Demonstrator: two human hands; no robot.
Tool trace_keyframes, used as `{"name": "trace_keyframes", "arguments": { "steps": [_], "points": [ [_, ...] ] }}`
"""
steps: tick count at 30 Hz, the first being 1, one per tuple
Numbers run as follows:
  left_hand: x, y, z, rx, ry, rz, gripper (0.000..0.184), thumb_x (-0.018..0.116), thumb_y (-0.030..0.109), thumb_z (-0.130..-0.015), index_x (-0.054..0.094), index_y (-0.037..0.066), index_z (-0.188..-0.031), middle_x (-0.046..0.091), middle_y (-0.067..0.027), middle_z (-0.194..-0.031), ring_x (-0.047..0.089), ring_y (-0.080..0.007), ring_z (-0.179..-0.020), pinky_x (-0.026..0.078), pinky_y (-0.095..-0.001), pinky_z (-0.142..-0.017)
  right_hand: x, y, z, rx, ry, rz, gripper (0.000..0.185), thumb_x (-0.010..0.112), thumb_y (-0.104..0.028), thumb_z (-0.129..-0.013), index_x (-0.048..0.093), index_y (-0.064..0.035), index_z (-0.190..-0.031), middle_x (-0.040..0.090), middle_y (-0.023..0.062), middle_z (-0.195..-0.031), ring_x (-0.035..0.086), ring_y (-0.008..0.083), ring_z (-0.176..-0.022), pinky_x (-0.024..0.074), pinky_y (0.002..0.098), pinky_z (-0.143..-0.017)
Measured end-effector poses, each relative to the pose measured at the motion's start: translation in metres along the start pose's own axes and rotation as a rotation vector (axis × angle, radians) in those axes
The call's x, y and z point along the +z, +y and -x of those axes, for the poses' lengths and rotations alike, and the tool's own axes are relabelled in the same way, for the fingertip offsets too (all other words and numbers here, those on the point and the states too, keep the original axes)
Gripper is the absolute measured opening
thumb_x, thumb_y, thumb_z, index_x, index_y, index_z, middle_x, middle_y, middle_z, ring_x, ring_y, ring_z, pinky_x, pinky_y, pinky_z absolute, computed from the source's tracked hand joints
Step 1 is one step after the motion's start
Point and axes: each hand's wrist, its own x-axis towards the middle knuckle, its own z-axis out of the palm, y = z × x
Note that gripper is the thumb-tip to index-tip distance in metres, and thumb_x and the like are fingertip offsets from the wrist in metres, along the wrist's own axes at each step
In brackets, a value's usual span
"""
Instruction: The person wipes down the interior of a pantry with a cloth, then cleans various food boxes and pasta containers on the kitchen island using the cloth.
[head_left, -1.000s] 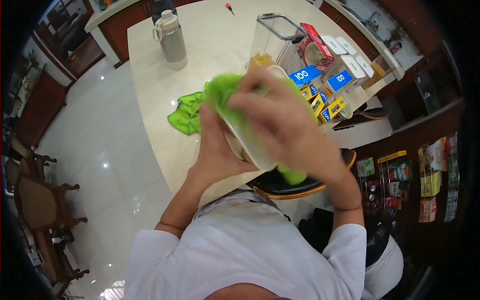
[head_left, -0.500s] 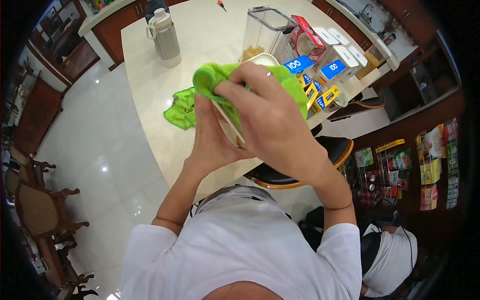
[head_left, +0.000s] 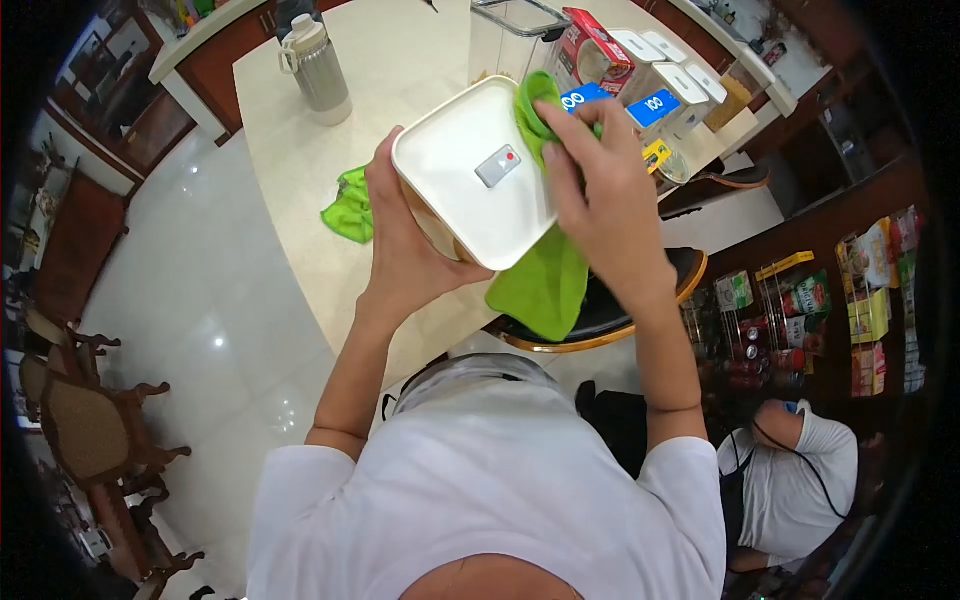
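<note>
My left hand [head_left: 402,255] grips a lidded food storage container [head_left: 445,165] from its left and lower sides. Its square white lid is tilted up towards me, with a grey rectangular patch bearing a red dot in the middle. Most of the body beneath is hidden, though something brownish shows near my palm. In my right hand [head_left: 615,205] a bunched green cloth [head_left: 543,285] is pinched against the lid's right edge, its loose end hanging below. Another green cloth [head_left: 350,208] lies crumpled on the table, left of my left hand.
On the table [head_left: 300,190] stand a grey bottle [head_left: 322,85], a clear tall container [head_left: 495,45], a red box [head_left: 603,62] and several white-lidded containers [head_left: 690,88]. A black stool [head_left: 680,275] sits by the table edge. Another person [head_left: 800,490] is low at the right, near hanging snack racks.
The cloth has slid off the lid to its right side, so the white top now shows. My right hand moved right, and the lid tilted towards me. The other person shifted slightly.
</note>
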Motion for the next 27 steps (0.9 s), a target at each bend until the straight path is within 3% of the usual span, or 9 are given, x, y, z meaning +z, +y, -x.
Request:
{"name": "trace_keyframes", "arguments": {
  "steps": [2,5,7,10,12,14,16,18,27],
  "points": [
    [-0.001,-0.002,-0.002,0.008,0.021,-0.008,0.126,0.089,0.025,-0.040,0.012,0.001,-0.136,0.028,-0.0176,-0.127,0.033,-0.0341,-0.120,0.031,-0.0429,-0.098,0.003,-0.014,0.026,0.108,0.060,0.144,0.024,0.056,0.004,-0.076,0.057,0.0000,-0.100,0.050,0.0158,-0.087,0.054,0.0321,-0.076,0.0452,0.0380,-0.063],
    [0.005,-0.003,-0.002,-0.013,0.041,-0.041,0.128,0.089,0.023,-0.039,0.010,0.002,-0.136,0.028,-0.0168,-0.128,0.034,-0.0313,-0.119,0.032,-0.0412,-0.098,0.004,-0.043,0.054,0.069,-0.023,-0.161,0.027,0.056,0.005,-0.073,0.057,-0.0012,-0.099,0.050,0.0153,-0.085,0.055,0.0319,-0.074,0.0456,0.0382,-0.061],
    [0.009,-0.007,0.002,-0.089,0.094,0.256,0.130,0.089,0.021,-0.037,0.008,0.003,-0.137,0.031,-0.0157,-0.128,0.038,-0.0291,-0.118,0.034,-0.0397,-0.098,-0.004,-0.051,0.046,0.024,-0.158,-0.295,0.026,0.058,0.006,-0.071,0.058,-0.0017,-0.096,0.049,0.0142,-0.083,0.055,0.0299,-0.072,0.0460,0.0368,-0.061],
    [0.001,-0.010,0.005,-0.016,0.097,0.050,0.132,0.090,0.020,-0.037,0.006,0.003,-0.137,0.033,-0.0152,-0.127,0.042,-0.0276,-0.115,0.036,-0.0382,-0.097,-0.009,-0.041,0.022,0.085,0.004,-0.401,0.027,0.059,0.007,-0.067,0.059,-0.0023,-0.092,0.049,0.0124,-0.082,0.055,0.0280,-0.071,0.0458,0.0357,-0.060],
    [0.002,-0.010,0.008,0.024,0.103,-0.030,0.132,0.091,0.022,-0.037,0.006,0.004,-0.136,0.034,-0.0151,-0.126,0.043,-0.0278,-0.114,0.037,-0.0375,-0.096,0.003,-0.041,0.026,0.008,0.101,-0.326,0.025,0.057,0.006,-0.064,0.059,-0.0031,-0.088,0.049,0.0111,-0.081,0.054,0.0277,-0.071,0.0447,0.0353,-0.061],
    [0.008,-0.014,0.011,-0.042,0.169,0.248,0.131,0.091,0.024,-0.037,0.008,0.004,-0.136,0.034,-0.0150,-0.125,0.042,-0.0270,-0.116,0.036,-0.0384,-0.097,0.006,-0.046,0.041,-0.207,-0.058,-0.095,0.024,0.055,0.004,-0.064,0.059,-0.0047,-0.086,0.049,0.0112,-0.081,0.052,0.0292,-0.074,0.0429,0.0351,-0.063],
    [0.007,-0.021,0.008,0.007,0.191,0.255,0.125,0.091,0.029,-0.039,0.014,0.003,-0.134,0.034,-0.0150,-0.123,0.039,-0.0270,-0.116,0.035,-0.0391,-0.096,0.001,-0.020,0.045,-0.215,-0.049,-0.119,0.023,0.056,0.001,-0.065,0.058,-0.0058,-0.087,0.048,0.0111,-0.081,0.051,0.0290,-0.077,0.0408,0.0357,-0.062],
    [-0.002,-0.021,0.011,0.111,0.136,-0.021,0.119,0.091,0.032,-0.041,0.019,0.001,-0.131,0.034,-0.0150,-0.121,0.038,-0.0270,-0.115,0.035,-0.0378,-0.095,0.000,0.007,0.035,-0.094,0.061,0.213,0.024,0.057,-0.002,-0.062,0.057,-0.0069,-0.086,0.048,0.0103,-0.081,0.050,0.0272,-0.077,0.0398,0.0366,-0.060],
    [-0.008,-0.025,-0.003,0.212,0.183,-0.006,0.119,0.090,0.035,-0.042,0.020,0.001,-0.131,0.032,-0.0156,-0.123,0.037,-0.0312,-0.115,0.033,-0.0412,-0.095,0.013,-0.026,0.043,-0.115,0.050,0.058,0.022,0.059,-0.003,-0.059,0.056,-0.0068,-0.080,0.045,0.0113,-0.081,0.048,0.0281,-0.075,0.0395,0.0361,-0.060]
  ]
}}
